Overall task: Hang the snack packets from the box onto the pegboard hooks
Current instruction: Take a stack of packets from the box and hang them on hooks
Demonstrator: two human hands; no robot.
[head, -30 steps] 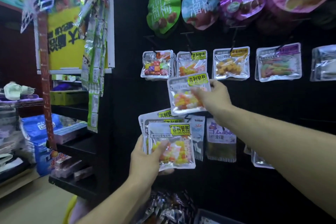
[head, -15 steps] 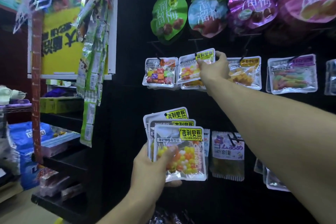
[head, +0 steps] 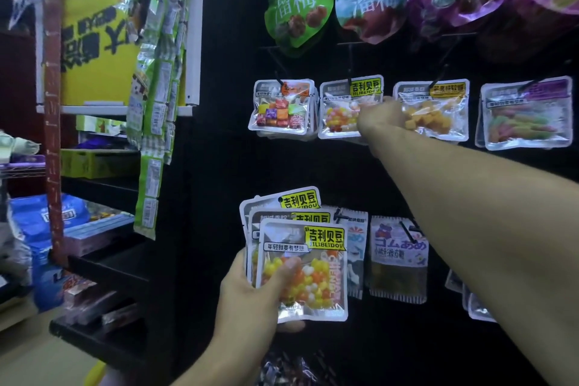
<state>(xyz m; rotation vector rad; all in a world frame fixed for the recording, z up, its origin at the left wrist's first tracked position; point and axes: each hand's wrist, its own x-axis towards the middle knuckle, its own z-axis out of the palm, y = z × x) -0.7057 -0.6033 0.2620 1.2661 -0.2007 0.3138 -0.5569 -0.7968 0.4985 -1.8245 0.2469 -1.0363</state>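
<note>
On the black pegboard [head: 282, 166], a clear jelly bean packet [head: 340, 113] with a yellow label hangs from a hook [head: 349, 80] in the middle row. My right hand [head: 380, 117] reaches up to it, and its fingers hold the packet's right edge. Lower down, my left hand [head: 250, 298] grips a fanned stack of three similar jelly bean packets [head: 308, 273], thumb across the front one. Wrapped snacks [head: 291, 367] show dimly at the bottom edge; the box itself is not visible.
Neighbouring hooks carry a cube candy packet [head: 282, 110], a yellow chunk packet [head: 438, 116] and a gummy packet [head: 526, 117]. Large plum bags [head: 297, 3] hang above, and more packets [head: 398, 260] hang below. Dark shelves [head: 103, 263] and hanging green strips [head: 153, 110] stand left.
My right hand lifted one jelly bean packet from beside the stack up to the middle-row hook. It now hangs there, with the hand lower on its right edge. The left hand kept its stack.
</note>
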